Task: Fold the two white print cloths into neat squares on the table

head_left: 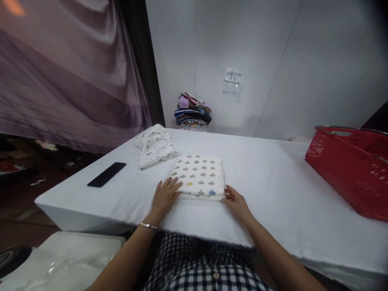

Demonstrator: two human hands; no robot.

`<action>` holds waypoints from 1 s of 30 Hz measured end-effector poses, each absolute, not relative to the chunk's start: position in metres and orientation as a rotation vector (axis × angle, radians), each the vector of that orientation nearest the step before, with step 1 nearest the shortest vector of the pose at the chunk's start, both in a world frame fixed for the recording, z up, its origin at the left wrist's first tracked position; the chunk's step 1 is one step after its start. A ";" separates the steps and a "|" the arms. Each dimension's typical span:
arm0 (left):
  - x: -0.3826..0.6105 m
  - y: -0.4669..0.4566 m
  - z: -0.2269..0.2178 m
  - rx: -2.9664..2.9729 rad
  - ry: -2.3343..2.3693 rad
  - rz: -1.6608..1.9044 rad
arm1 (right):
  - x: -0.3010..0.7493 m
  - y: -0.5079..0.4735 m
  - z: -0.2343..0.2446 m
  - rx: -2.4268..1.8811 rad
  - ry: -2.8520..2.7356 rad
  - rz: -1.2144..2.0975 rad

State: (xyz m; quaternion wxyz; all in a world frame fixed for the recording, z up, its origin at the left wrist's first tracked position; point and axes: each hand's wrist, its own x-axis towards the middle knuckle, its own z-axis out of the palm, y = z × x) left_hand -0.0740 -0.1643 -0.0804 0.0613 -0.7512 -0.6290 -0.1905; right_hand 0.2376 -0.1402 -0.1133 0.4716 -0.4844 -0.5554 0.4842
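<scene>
A folded white cloth with small grey, yellow and blue prints [198, 174] lies flat on the white table [266, 178] right in front of me. My left hand [165, 196] rests flat on its near left corner, fingers stretched out. At the cloth's near right corner sits my right hand [235, 202], its fingertips touching the edge and slightly curled; nothing is lifted. A silver bracelet is on my left wrist.
A crumpled white patterned cloth [155, 147] lies behind the folded one, to the left. A black phone [106, 174] is near the table's left edge. A red plastic basket [353, 167] stands at the right. A stack of folded fabrics [192, 112] sits against the far wall.
</scene>
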 end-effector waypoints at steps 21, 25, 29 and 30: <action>-0.047 -0.172 -0.072 -2.520 -1.438 -0.480 | 0.229 -0.076 -0.061 -1.219 -0.961 1.764; -0.015 -0.166 -0.070 -2.632 -1.462 -0.575 | 0.229 -0.070 -0.067 -1.052 -0.914 1.925; 0.014 -0.157 -0.069 -2.582 -1.564 -0.617 | 0.226 -0.065 -0.061 -1.033 -0.835 2.017; 0.019 -0.155 -0.069 -2.553 -1.590 -0.616 | 0.225 -0.064 -0.059 -1.022 -0.817 2.033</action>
